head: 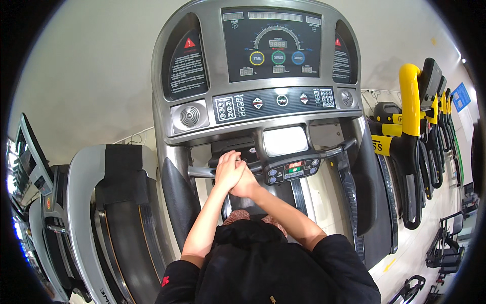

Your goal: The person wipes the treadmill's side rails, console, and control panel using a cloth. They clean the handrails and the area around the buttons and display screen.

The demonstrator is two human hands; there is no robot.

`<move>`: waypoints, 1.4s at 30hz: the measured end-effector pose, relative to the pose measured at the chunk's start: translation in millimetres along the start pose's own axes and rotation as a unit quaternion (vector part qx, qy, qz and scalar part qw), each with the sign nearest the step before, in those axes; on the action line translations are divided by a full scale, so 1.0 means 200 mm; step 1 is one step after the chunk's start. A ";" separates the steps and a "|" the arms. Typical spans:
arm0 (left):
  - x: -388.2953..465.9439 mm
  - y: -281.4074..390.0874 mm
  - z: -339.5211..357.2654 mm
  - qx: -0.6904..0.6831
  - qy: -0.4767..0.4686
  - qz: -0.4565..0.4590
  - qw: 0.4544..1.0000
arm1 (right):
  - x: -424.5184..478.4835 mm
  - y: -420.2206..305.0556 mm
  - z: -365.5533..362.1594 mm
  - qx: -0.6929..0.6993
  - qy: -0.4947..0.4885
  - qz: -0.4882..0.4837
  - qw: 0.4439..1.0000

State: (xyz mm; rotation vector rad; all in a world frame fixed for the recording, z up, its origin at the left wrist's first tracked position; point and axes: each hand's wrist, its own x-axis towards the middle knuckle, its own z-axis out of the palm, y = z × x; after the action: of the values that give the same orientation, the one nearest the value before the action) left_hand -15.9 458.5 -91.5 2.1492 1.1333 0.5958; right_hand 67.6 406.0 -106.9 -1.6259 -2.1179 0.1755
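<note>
I stand at a treadmill, and its dark grey console (pixel 278 45) rises in front of me. My left hand (pixel 228 173) and my right hand (pixel 245 182) lie together at the left part of the front handlebar (pixel 201 172). The left one overlaps the right, fingers pointing away from me. Whether the right fingers wrap the bar or hold something is hidden beneath the overlap. Just right of my hands sits a small control panel (pixel 294 169) with buttons, below a pale, glare-lit holder plate (pixel 286 140). The console displays look unlit.
To the left stands another treadmill with a grey frame (pixel 81 182) and a dark belt (pixel 131 235). Exercise machines with yellow-and-black handles (pixel 410 98) line the right side. A pale wall (pixel 102 57) stands behind the console. More gym equipment (pixel 446 243) is at the far right.
</note>
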 end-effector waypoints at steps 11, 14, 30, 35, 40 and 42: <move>-0.12 0.07 0.06 0.128 -0.003 0.049 0.991 | -0.01 0.31 -0.38 -0.003 0.083 0.158 0.984; -0.15 0.09 0.09 0.207 0.013 0.073 0.975 | -0.02 0.24 -0.38 -0.130 0.041 0.123 0.983; -0.31 -0.16 -0.19 0.233 0.046 0.078 0.968 | -0.05 0.25 -0.45 0.047 0.099 0.236 0.966; -0.28 -0.15 -0.48 0.191 0.185 0.017 0.964 | -0.04 0.23 -0.43 -0.006 0.106 0.229 0.968; -0.24 -0.23 -0.39 0.160 0.156 -0.014 0.975 | -0.02 0.20 -0.42 -0.038 0.111 0.224 0.968; -0.23 -0.28 -0.25 0.197 0.113 0.018 0.974 | -0.02 0.20 -0.42 -0.041 0.103 0.226 0.968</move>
State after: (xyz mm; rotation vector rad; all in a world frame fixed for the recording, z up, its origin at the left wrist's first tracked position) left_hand -103.0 459.8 -99.9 2.4871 1.4376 0.6922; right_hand 140.4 399.2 -49.3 -2.0615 -1.5952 0.0577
